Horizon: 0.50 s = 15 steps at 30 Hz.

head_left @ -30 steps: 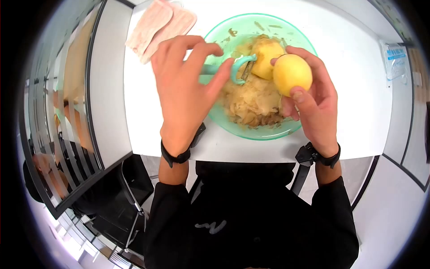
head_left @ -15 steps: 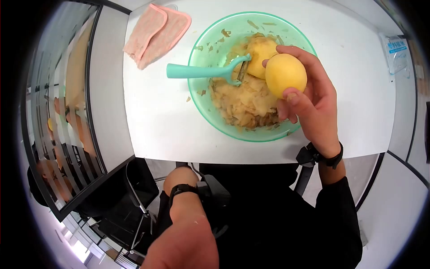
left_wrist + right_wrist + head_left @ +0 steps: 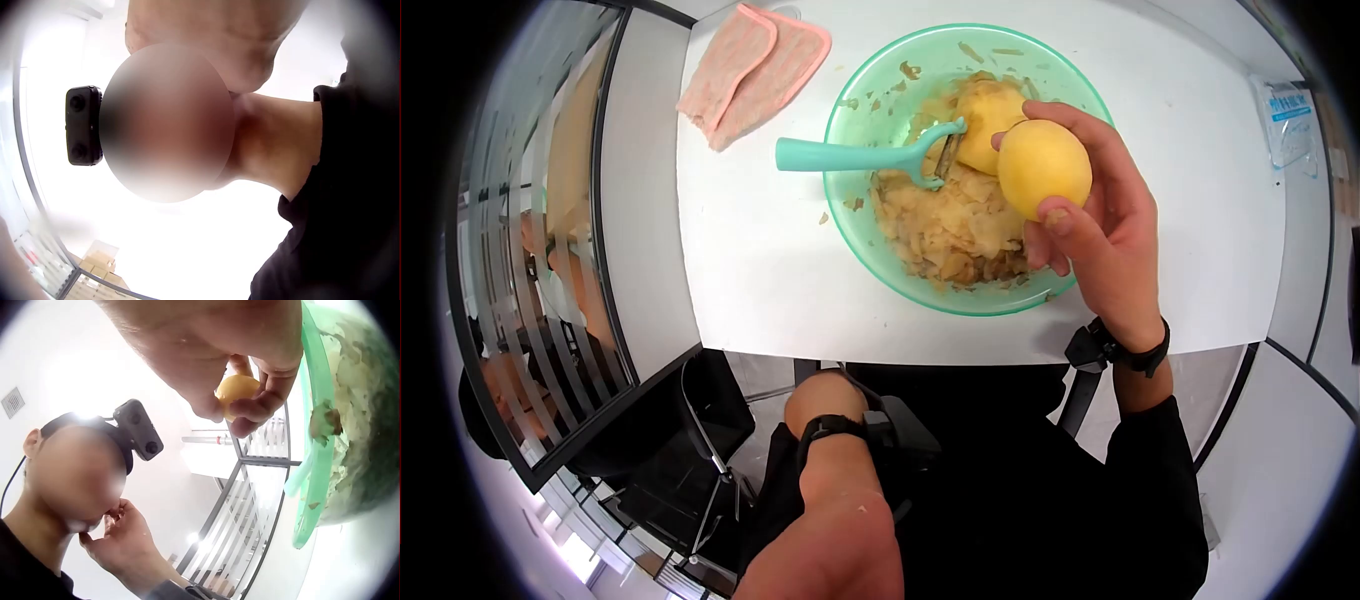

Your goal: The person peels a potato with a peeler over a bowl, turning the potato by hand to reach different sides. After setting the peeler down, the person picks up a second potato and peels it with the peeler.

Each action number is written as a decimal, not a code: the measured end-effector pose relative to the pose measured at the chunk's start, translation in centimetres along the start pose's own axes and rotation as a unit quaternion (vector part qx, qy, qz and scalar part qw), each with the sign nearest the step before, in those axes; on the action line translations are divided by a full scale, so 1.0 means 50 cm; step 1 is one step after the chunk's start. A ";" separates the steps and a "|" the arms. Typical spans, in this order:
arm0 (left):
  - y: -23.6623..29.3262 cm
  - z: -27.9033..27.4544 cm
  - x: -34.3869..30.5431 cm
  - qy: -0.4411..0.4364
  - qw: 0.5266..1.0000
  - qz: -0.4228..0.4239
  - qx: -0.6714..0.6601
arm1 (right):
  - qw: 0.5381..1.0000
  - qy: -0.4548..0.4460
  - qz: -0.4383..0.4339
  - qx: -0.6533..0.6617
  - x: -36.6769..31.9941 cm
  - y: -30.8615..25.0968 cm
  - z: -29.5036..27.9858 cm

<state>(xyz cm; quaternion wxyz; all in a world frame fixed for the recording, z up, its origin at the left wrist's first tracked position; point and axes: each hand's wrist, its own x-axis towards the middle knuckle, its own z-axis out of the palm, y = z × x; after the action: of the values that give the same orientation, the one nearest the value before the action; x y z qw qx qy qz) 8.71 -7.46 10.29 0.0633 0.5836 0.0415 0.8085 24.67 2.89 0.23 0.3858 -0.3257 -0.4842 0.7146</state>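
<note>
My right hand [image 3: 1118, 235] holds a round peeled potato [image 3: 1045, 170] over the right side of a green bowl [image 3: 837, 215], thumb on its near side. In the right wrist view the fingers curl round the potato [image 3: 236, 392]. Potato peelings [image 3: 960, 225] fill much of the bowl, with another peeled potato [image 3: 988, 120] on top. A turquoise peeler [image 3: 840, 156] lies across the left rim, its blade end over the peelings. My left hand [image 3: 128, 540] is raised to the chin and mouth, fingers loosely bent, holding nothing.
A folded pink cloth [image 3: 755, 75] lies at the back left of the white table [image 3: 750, 270]. A clear plastic packet [image 3: 1288, 125] is at the right side panel. Scraps of peel stick to the bowl wall. A black chair [image 3: 670, 460] stands at lower left.
My left hand has moved from over the peeler up to the face. The peeler stays lying on the bowl. My right hand keeps hold of the potato in nearly the same place.
</note>
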 end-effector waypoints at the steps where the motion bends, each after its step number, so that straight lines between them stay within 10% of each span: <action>1: -0.004 0.000 0.000 0.002 1.000 0.004 -0.015 | 1.000 -0.001 0.003 -0.002 -0.001 -0.003 0.000; 15: 0.005 -0.017 -0.050 0.005 0.964 -0.159 0.215 | 0.999 -0.005 0.034 0.014 -0.002 -0.012 -0.002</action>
<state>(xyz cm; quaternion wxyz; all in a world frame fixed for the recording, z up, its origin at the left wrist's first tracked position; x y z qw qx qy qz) 8.67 -8.08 7.71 0.0642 0.5651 0.3070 0.7631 24.92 2.99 0.78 0.3637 -0.3331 -0.4648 0.7354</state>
